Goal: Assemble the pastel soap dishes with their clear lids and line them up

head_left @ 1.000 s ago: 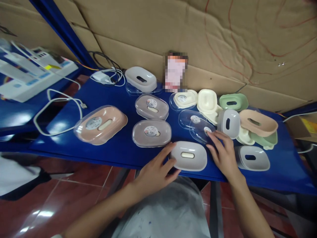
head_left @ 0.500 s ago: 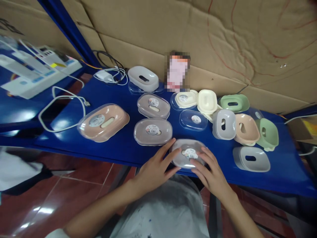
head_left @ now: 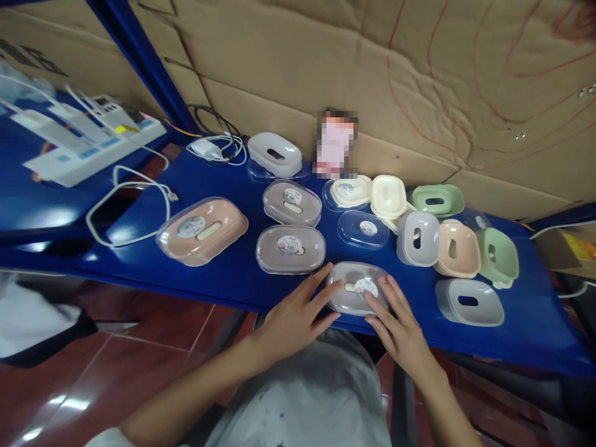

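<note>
Left hand (head_left: 291,320) and right hand (head_left: 401,326) flank and touch the lidded grey soap box (head_left: 356,295).

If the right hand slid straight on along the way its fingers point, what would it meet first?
Past the grey lidded box that the right hand already touches, probably the clear loose lid; depth is uncertain.

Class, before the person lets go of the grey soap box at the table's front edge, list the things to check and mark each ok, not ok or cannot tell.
1. Clear lid sits on the grey soap box: ok.
2. Lid fully snapped shut all round: cannot tell.
3. Left hand steadies the box's left side: ok.
4. Right hand has fingers on the lid: ok.
5. Box rests wholly on the blue table: cannot tell; it lies at the front edge.
6. Sticker faces up like those on the finished boxes: ok.
</note>
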### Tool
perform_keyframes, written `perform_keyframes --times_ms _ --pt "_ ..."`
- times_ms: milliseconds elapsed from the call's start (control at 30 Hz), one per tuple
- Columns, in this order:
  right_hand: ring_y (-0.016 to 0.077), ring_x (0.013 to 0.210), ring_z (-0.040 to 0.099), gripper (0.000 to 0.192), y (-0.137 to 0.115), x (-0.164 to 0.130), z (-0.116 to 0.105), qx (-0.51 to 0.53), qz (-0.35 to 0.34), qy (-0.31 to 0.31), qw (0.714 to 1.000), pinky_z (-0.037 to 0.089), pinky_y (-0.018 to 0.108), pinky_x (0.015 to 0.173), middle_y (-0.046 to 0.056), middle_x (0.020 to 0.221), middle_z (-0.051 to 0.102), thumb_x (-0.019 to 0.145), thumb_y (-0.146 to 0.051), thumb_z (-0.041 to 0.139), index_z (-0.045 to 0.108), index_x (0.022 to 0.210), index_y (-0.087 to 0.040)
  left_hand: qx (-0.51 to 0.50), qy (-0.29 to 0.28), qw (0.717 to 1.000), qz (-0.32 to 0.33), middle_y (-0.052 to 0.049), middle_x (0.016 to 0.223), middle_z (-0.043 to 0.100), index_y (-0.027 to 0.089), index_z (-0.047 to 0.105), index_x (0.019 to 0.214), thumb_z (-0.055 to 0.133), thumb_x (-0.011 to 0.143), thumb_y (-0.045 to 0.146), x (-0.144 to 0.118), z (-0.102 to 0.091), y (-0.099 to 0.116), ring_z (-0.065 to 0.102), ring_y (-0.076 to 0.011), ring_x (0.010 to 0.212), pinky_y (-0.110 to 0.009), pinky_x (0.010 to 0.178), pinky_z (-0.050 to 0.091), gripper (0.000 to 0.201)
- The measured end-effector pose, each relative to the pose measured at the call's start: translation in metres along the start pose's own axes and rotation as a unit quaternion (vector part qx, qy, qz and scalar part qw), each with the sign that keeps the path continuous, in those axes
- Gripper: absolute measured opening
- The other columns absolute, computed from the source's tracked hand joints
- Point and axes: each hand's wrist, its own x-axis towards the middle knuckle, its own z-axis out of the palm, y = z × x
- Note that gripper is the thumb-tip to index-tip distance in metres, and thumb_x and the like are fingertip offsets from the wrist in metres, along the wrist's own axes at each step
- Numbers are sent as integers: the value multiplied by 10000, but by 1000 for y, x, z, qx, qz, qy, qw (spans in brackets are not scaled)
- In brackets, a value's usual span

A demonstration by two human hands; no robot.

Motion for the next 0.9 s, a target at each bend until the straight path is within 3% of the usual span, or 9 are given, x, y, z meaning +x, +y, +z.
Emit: perform_keyframes --times_ms 133,267,400,467,567,700,800,900 --pt "368 1623 357 697 -3 -1 1 -15 -19 9 1000 531 600 1195 103 1759 355 1055 -192 634 378 1692 -317 12 46 998 30 -176 1637 487 258 455 1550 606 1094 433 -6 -3 1 533 -303 1507 -473 1149 582 511" --pt "379 1566 443 677 -9 1 3 -37 -25 19 999 571 591 1138 142 1699 444 1040 -204 662 431 1670 -292 97 122 986 60 -177 1537 536 266 547 1469 637 1078 432 -17 -19 -3 556 -321 1432 -513 1141 525 435" --pt "363 1511 504 630 -21 12 7 -42 -58 14 997 583 559 1110 149 1642 511 1034 -252 686 494 1632 -296 206 132 969 -22 -205 1587 491 271 553 1481 585 1084 499 -26 -47 -23 470 -428 1489 -696 1201 330 459" --pt "347 1486 526 576 -28 23 11 -43 -78 7 996 587 545 1100 141 1599 557 1042 -282 679 537 1600 -299 226 120 965 -60 -199 1607 492 268 526 1511 533 1109 433 -29 -60 -37 451 -438 1508 -713 1213 288 434" --pt "332 1478 530 514 -39 43 16 -44 -93 -2 995 580 538 1105 132 1558 596 1055 -313 663 577 1562 -290 218 116 966 -79 -197 1639 462 263 489 1545 508 1113 368 -33 -69 -51 430 -437 1530 -686 1205 339 445" --pt "320 1492 518 510 -45 63 23 -46 -88 -1 995 549 548 1144 131 1568 587 1066 -324 646 562 1568 -281 207 138 966 -75 -232 1656 415 222 468 1561 537 1101 311 -36 -77 -52 417 -434 1550 -646 1184 416 474" --pt "317 1500 514 523 -42 70 26 -43 -79 8 996 529 552 1165 133 1570 585 1068 -314 642 542 1581 -280 203 193 958 -59 -192 1564 523 238 528 1491 558 1082 220 -29 -96 -54 527 -357 1476 -535 1164 487 411" --pt "317 1512 506 524 -37 72 28 -30 -66 14 997 518 565 1173 139 1577 575 1071 -304 637 532 1584 -279 206 217 952 -62 -127 1383 668 250 611 1366 548 1081 233 -3 -129 -74 640 -306 1334 -483 1143 514 293"
